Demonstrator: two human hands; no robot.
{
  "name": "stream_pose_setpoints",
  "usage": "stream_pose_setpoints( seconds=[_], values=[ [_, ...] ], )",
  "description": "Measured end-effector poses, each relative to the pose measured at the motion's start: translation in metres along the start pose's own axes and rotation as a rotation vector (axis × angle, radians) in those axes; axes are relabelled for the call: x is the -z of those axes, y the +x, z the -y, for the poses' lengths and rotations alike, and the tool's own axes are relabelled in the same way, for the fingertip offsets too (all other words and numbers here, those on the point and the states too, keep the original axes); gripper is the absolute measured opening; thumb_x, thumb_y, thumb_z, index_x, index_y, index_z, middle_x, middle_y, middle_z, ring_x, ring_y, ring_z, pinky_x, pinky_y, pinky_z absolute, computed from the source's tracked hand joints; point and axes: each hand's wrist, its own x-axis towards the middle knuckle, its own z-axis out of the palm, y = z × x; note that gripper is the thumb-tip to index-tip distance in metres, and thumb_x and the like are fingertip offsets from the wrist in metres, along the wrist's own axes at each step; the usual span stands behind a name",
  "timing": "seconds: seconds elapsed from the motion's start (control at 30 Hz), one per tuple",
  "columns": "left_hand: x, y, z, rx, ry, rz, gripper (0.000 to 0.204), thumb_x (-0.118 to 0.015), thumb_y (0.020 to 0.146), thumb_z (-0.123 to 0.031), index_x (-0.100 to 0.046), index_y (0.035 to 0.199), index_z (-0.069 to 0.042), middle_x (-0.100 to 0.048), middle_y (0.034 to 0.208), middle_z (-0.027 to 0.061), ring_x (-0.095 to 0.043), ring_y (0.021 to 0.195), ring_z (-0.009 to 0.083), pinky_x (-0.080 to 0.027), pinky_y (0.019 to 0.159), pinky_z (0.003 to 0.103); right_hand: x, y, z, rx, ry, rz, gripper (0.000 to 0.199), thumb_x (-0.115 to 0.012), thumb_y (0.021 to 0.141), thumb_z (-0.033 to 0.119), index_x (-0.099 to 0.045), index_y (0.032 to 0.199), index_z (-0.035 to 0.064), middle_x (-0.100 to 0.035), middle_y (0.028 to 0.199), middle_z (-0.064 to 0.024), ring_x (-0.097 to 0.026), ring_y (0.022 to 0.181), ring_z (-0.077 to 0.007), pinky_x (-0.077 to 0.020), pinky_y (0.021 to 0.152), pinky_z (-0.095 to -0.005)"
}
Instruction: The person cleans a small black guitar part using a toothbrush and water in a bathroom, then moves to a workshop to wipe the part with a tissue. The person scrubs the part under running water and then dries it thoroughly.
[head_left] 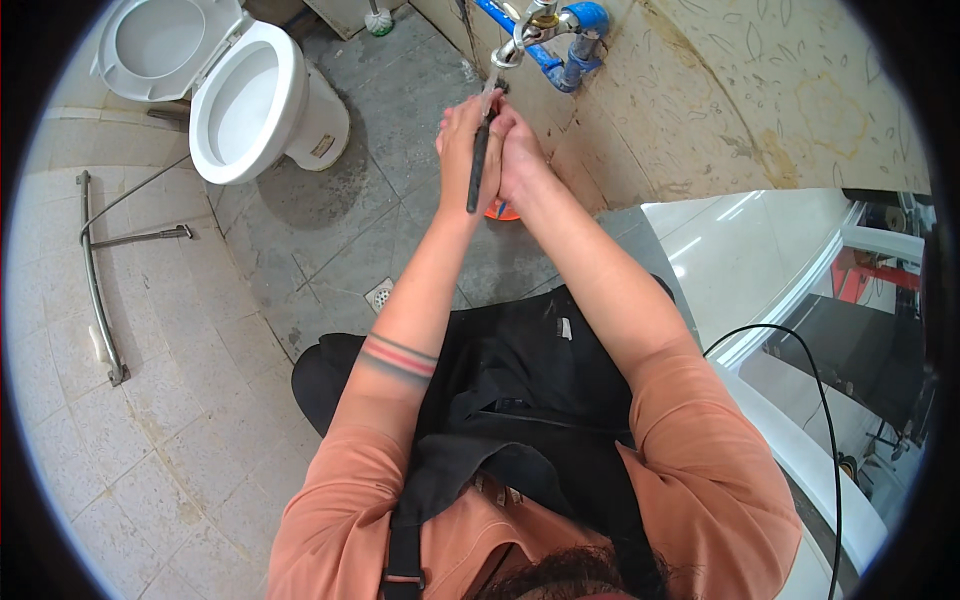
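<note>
Right below the metal tap (510, 48), the left hand (458, 130) and the right hand (517, 152) are held close together, fingers partly curled. Between them, slanting along the left hand's inner side, the black handle (479, 168) is seen, its upper end near the fingers and its lower end by the left wrist. How firmly it is gripped, and by which hand, cannot be told; the fingers overlap too much. Under the wrists, an orange container (502, 212) is partly hidden. Up and right of the right hand, blue pipe (570, 70) is fixed at the wall (680, 110). Well left of the left hand, a white toilet (247, 105) is seen, lid raised.
</note>
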Motion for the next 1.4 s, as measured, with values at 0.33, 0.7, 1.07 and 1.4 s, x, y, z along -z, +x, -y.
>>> stream_pose_setpoints(
  seconds=[0.33,0.7,1.07,1.4],
  values=[
    [-0.01,0.01,0.016,0.454,-0.58,0.104,0.051,-0.052,0.118,-0.041,-0.05,0.153,-0.004,-0.06,0.149,0.0201,-0.058,0.14,0.0298,-0.045,0.118,0.042,-0.01,-0.009,-0.009,0.062,-0.265,-0.073,0.045,-0.042,0.121,0.047,-0.064,0.135,0.0108,-0.074,0.125,-0.0118,-0.072,0.116,-0.0247,-0.0569,0.105,-0.0435],
    [0.028,0.017,0.008,0.395,-0.891,-0.193,0.033,-0.048,0.12,-0.019,-0.037,0.148,-0.008,-0.072,0.13,0.0261,-0.074,0.114,0.0281,-0.059,0.097,0.039,-0.046,-0.033,0.004,-0.031,-0.279,-0.119,0.049,-0.036,0.123,0.039,-0.062,0.13,-0.0021,-0.072,0.119,-0.0172,-0.074,0.102,-0.0271,-0.0639,0.09,-0.046],
    [0.055,-0.031,-0.006,0.68,-0.928,0.021,0.042,-0.059,0.115,-0.02,-0.037,0.149,-0.008,-0.063,0.116,0.0109,-0.066,0.093,0.0174,-0.061,0.093,0.039,-0.052,-0.051,0.019,0.047,-0.996,-0.114,0.036,-0.059,0.116,0.038,-0.072,0.11,0.0051,-0.075,0.084,-0.0039,-0.068,0.062,-0.0138,-0.0541,0.054,-0.0292],
    [0.057,-0.031,0.0,0.854,-0.944,0.012,0.04,-0.064,0.112,-0.019,-0.048,0.147,-0.009,-0.063,0.104,0.0029,-0.067,0.089,0.0138,-0.063,0.091,0.039,-0.049,-0.068,0.029,-0.08,-0.769,0.1,0.042,-0.047,0.119,0.029,-0.061,0.148,0.0013,-0.075,0.118,-0.0139,-0.076,0.104,-0.0228,-0.0641,0.091,-0.0369]
  ],
)
